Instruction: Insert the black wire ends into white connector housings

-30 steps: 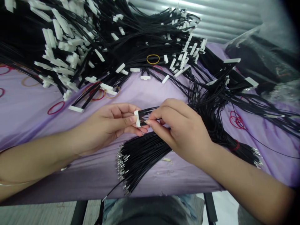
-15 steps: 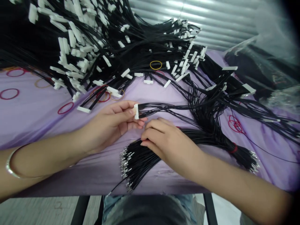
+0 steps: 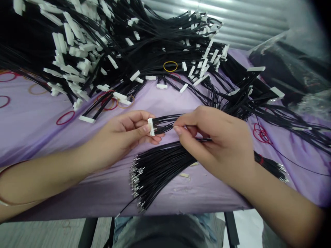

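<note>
Now your left hand (image 3: 121,137) grips a white connector (image 3: 151,126); your right hand (image 3: 214,144) pinches its black wire (image 3: 165,123).
Crimped wires (image 3: 152,179) lie near the purple cloth's (image 3: 90,203) front edge.

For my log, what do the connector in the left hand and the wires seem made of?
The white connector housing looks like matte moulded plastic, from its chalky, ribbed face. The black wires look plastic-sheathed, faintly glossy; their bright tips look metal.

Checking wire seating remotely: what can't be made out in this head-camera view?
Head view:
The white connector's wire entries: covered by fingers of the left hand.
The wires pinched by the right hand: hidden by its fingers.
Metal wire tips: too small to judge.
The plastic bag's contents: blurred by the film.
Connector heap: cut off by the top edge.
</note>
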{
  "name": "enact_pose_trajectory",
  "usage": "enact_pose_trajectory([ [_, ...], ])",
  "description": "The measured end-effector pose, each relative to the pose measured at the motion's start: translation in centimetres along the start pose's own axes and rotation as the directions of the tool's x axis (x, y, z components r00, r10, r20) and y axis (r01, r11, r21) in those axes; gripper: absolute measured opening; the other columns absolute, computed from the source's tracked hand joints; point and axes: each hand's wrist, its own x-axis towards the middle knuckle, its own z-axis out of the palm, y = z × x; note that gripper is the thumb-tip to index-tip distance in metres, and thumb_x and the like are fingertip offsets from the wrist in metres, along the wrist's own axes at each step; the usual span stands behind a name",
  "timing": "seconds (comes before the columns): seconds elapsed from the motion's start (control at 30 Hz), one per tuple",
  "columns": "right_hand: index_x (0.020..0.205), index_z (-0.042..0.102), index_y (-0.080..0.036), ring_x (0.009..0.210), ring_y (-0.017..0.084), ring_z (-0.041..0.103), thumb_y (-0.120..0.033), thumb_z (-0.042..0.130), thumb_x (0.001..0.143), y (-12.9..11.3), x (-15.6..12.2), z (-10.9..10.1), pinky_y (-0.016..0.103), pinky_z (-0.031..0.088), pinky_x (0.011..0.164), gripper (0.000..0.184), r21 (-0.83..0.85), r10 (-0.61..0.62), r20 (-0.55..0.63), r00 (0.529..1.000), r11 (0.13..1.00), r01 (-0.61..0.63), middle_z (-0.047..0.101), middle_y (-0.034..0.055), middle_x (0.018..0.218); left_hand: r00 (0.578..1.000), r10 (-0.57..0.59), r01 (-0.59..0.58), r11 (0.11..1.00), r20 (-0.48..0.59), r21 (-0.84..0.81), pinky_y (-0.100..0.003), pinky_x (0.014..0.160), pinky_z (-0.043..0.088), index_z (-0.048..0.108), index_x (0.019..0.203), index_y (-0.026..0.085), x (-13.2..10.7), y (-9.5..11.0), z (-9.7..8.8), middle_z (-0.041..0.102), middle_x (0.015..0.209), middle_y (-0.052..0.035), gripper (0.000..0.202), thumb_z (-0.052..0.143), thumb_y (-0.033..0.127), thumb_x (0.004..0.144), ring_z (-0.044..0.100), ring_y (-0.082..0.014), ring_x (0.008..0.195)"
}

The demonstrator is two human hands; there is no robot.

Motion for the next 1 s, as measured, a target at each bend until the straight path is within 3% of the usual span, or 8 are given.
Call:
enact_pose_trajectory([
  [0.23, 0.080, 0.065, -0.016, 0.062, 0.010, 0.053, -0.014, 0.057, 0.085, 0.5, 0.1, 0.8, 0.024, 0.041, 0.055, 0.010, -0.037, -0.016, -0.018, 1.000, 0.999, 0.015, 0.058, 0.0002, 0.068, 0.999, -0.016, 0.015, 0.999, 0.030, 0.039, -0.022, 0.078, 0.050, 0.063, 0.091, 0.011, 0.2, -0.2, -0.2, 0.068, 0.083, -0.0053, 0.007, 0.061, 0.015, 0.087, 0.065, -0.0140, 0.078],
  [0.67, 0.083, 0.065, -0.016, 0.068, 0.013, 0.056, -0.014, 0.054, 0.089, 1.1, 0.0, 1.3, 0.026, 0.047, 0.064, 0.012, -0.054, -0.128, 0.026, 0.991, 0.990, 0.130, 0.061, 0.0034, 0.073, 0.997, -0.056, 0.060, 0.996, 0.061, -0.062, -0.021, 0.075, 0.054, 0.064, 0.090, 0.008, 0.2, 0.2, -0.2, 0.069, 0.078, -0.0055, 0.008, 0.057, 0.006, 0.087, 0.066, -0.0128, 0.073],
  [0.77, 0.087, 0.064, -0.017, 0.078, 0.015, 0.057, -0.018, 0.052, 0.092, 0.8, -0.1, 1.0, 0.030, 0.049, 0.072, 0.012, -0.101, -0.136, 0.004, 0.991, 0.986, 0.136, 0.063, 0.0058, 0.082, 0.998, -0.055, 0.058, 0.995, 0.035, -0.079, -0.023, 0.076, 0.054, 0.064, 0.090, 0.008, 0.2, 0.1, -0.1, 0.069, 0.081, -0.0063, 0.008, 0.057, 0.006, 0.086, 0.066, -0.0135, 0.073],
  [0.87, 0.099, 0.065, -0.017, 0.091, 0.020, 0.053, -0.025, 0.058, 0.089, 0.0, -0.4, 0.6, 0.037, 0.045, 0.082, 0.014, -0.222, -0.099, -0.102, 0.990, 0.972, 0.075, 0.061, 0.0110, 0.099, 1.000, -0.017, 0.014, 0.994, -0.025, -0.105, -0.023, 0.075, 0.054, 0.064, 0.091, 0.008, 0.2, 0.0, -0.1, 0.068, 0.084, -0.0076, 0.007, 0.060, 0.008, 0.085, 0.066, -0.0143, 0.074],
  [0.93, 0.097, 0.066, -0.016, 0.090, 0.021, 0.052, -0.024, 0.060, 0.088, -0.4, -0.7, 1.0, 0.038, 0.044, 0.081, 0.013, -0.212, -0.102, -0.011, 0.995, 0.972, 0.097, 0.061, 0.0101, 0.098, 0.997, -0.010, -0.001, 0.989, -0.072, -0.151, -0.023, 0.074, 0.055, 0.065, 0.091, 0.008, 0.3, 0.0, -0.1, 0.068, 0.082, -0.0072, 0.007, 0.060, 0.008, 0.085, 0.065, -0.0141, 0.074],
  [1.0, 0.089, 0.067, -0.015, 0.085, 0.019, 0.053, -0.020, 0.057, 0.090, -0.5, -0.9, 1.8, 0.036, 0.046, 0.078, 0.012, -0.088, -0.121, 0.214, 0.969, 0.986, 0.142, 0.062, 0.0074, 0.090, 0.996, -0.030, 0.013, 0.981, -0.088, -0.192, -0.021, 0.073, 0.055, 0.065, 0.089, 0.009, 0.3, 0.0, -0.3, 0.067, 0.078, -0.0057, 0.007, 0.059, 0.006, 0.085, 0.066, -0.0135, 0.074],
])
